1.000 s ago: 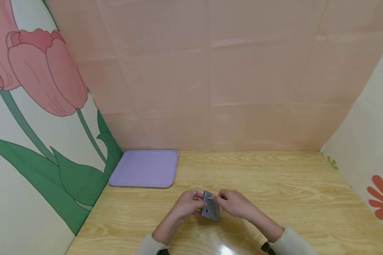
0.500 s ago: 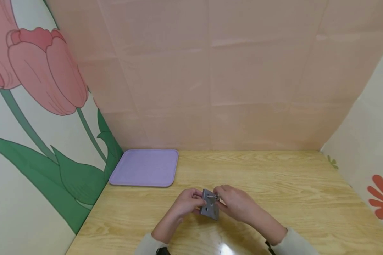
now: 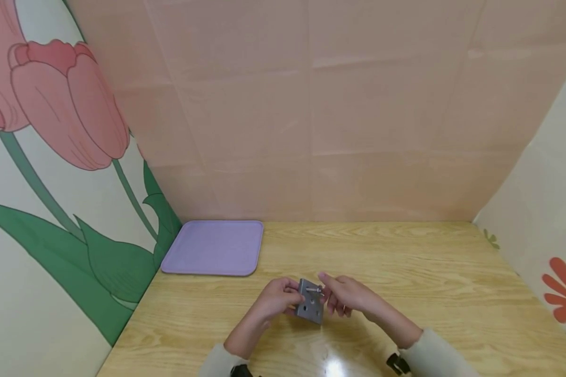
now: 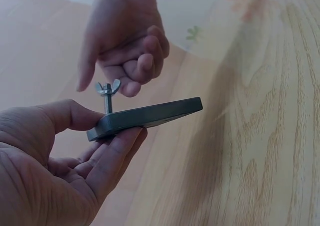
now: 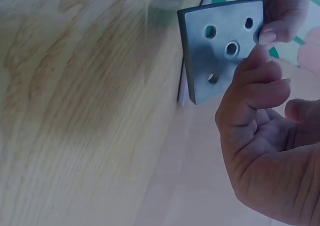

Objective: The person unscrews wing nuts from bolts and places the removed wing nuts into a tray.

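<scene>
My left hand (image 3: 279,298) pinches a grey metal plate (image 3: 310,310) by its edge, thumb on one face and fingers beneath, above the table. Several round holes pierce the plate, plain in the right wrist view. From one corner a bolt (image 4: 108,104) sticks out, bearing a wing nut (image 4: 108,89) near its end. Right beside the wing nut is my right hand (image 3: 348,296), its thumb extended and other fingers loosely bent, with nothing in its grasp. In the right wrist view the right fingers (image 5: 257,85) hide the bolt.
A lilac tray (image 3: 212,250) lies at the back left of the wood-grain table (image 3: 405,272). Behind stands a pinkish-brown backdrop (image 3: 311,115); flower-patterned walls flank both sides.
Half a second ago my right fingers were around the wing nut; now they have loosened and the thumb has lifted off it. The left hand and plate stay nearly still.
</scene>
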Motion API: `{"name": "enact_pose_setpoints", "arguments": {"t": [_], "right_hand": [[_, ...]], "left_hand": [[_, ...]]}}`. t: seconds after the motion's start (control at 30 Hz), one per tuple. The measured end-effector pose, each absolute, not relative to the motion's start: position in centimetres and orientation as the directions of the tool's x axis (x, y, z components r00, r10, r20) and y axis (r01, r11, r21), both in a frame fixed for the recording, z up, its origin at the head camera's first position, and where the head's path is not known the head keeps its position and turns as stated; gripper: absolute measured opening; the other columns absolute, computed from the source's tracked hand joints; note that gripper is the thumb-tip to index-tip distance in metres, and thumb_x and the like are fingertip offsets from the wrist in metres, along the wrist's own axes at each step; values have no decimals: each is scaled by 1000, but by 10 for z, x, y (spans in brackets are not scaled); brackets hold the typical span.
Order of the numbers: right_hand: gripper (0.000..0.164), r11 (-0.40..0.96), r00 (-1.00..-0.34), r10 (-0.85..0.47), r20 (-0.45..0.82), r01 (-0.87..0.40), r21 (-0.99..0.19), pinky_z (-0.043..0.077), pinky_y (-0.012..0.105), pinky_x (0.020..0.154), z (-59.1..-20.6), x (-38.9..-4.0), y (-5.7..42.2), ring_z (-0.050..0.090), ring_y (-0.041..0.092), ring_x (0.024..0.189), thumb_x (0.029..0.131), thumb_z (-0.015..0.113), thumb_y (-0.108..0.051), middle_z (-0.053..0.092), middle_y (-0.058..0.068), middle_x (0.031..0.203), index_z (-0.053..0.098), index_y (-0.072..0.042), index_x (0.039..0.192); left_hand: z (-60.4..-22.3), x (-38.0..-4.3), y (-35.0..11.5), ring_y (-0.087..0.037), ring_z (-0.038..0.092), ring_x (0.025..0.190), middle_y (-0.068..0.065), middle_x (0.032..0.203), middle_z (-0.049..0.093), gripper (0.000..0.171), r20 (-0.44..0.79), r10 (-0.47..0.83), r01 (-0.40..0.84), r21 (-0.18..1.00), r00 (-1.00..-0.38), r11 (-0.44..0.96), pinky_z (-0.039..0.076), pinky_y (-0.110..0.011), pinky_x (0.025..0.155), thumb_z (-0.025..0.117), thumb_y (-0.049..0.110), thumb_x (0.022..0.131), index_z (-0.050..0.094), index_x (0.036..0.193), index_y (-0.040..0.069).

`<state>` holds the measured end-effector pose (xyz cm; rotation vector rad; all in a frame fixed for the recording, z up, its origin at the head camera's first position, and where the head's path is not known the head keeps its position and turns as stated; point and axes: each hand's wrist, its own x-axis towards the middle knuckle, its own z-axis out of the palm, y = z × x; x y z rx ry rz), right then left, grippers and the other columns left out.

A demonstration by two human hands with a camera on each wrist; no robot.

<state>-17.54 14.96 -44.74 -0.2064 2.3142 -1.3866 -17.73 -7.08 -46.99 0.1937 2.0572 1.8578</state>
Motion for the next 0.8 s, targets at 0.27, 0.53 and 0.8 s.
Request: {"name": "enact_pose_setpoints", "arguments": {"t": [0.27, 0.53, 0.8], "right_hand": [[68, 488, -877, -372, -304, 94, -868, 35, 21, 44, -449, -175, 145, 49, 10, 47, 105, 37, -57, 65, 4, 61, 67, 0, 82], [51, 584, -909, -383, -165, -100, -805, 37, 23, 45, -450, -173, 143, 48, 9, 51, 105, 47, -48, 61, 2, 64, 65, -5, 83], [21, 734, -703, -612, 362, -676, -71, 37, 17, 46, -452, -169, 144, 44, 2, 62, 88, 78, -27, 55, -10, 74, 61, -16, 90]], "left_hand": [[-471, -177, -70, -17, 68, 76, -7, 86, 69, 26, -173, 340, -138, 982, -924, 127, 62, -33, 64, 69, -2, 82, 64, 107, -8], [-472, -177, -70, -18, 68, 78, -8, 87, 70, 24, -178, 328, -139, 981, -928, 139, 62, -35, 65, 69, -2, 83, 64, 107, -7], [-470, -177, -72, -18, 68, 78, -9, 88, 70, 25, -165, 327, -129, 983, -931, 132, 62, -35, 65, 69, -2, 83, 64, 107, -7]]}}
